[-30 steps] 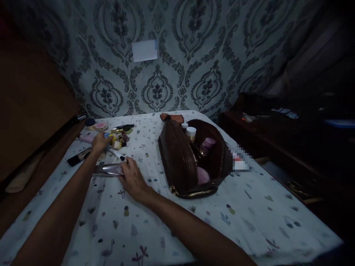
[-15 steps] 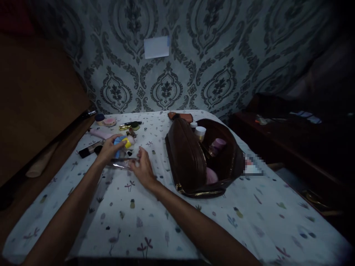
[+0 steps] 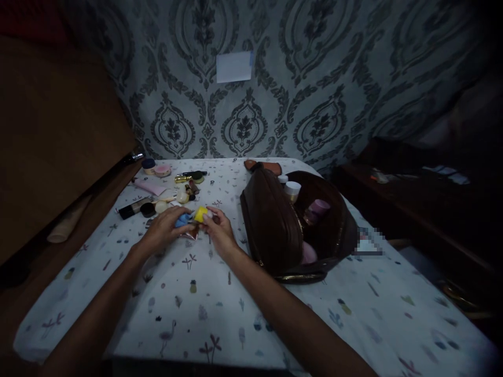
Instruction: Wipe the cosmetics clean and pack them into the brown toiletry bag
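Observation:
Above the table's left half my two hands are close together. My left hand is closed around a small blue thing, its kind unclear. Between the thumb and fingers of my right hand is a small bright yellow thing with a pale end; whether it joins the blue one I cannot tell. Under them lies a shiny clear packet, partly covered by my left hand. To the right stands a brown cosmetic bag, unzipped, with a white-capped jar and a pink container inside.
Cosmetics lie beyond my left hand: a pink tube, a black-capped bottle, a dark-lidded jar and a pink compact. Behind the bag is an orange-brown case. The patterned wall borders the table's far edge.
My right hand has let go of the clear packet and now pinches the yellow thing. My left hand has moved right, still on the blue thing. The view has shifted slightly left.

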`<state>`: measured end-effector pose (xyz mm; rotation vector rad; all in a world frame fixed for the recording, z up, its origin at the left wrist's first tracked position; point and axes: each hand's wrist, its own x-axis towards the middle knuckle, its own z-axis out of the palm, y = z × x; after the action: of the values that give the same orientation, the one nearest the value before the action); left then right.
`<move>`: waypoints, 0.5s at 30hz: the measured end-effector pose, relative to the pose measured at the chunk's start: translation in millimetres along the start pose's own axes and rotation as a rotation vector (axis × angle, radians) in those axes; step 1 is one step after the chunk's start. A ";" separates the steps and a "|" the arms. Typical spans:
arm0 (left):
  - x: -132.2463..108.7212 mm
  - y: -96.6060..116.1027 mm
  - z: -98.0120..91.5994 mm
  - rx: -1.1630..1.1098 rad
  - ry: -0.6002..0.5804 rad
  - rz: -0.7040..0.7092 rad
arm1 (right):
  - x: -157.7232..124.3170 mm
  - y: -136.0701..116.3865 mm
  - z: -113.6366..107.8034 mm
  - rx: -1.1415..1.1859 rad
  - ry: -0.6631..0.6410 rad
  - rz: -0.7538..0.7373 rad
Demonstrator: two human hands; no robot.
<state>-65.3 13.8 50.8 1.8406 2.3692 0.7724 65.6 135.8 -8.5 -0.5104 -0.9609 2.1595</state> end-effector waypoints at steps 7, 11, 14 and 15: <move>-16.1 -5.6 -8.4 0.278 -0.168 0.082 | -2.8 -5.7 1.6 0.081 0.004 0.057; -12.3 -8.2 -12.1 0.265 -0.159 0.017 | -8.0 -9.3 0.8 0.116 0.024 0.114; -9.0 -0.5 -11.4 0.091 -0.066 -0.006 | -15.7 -13.1 -1.4 0.146 0.019 0.156; -7.3 5.2 -9.1 0.016 -0.004 -0.003 | -18.9 -14.1 -2.5 0.150 0.012 0.165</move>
<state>-61.5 4.8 59.0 1.8427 2.3819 0.7507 86.0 129.7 1.9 -0.5455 -0.7652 2.3518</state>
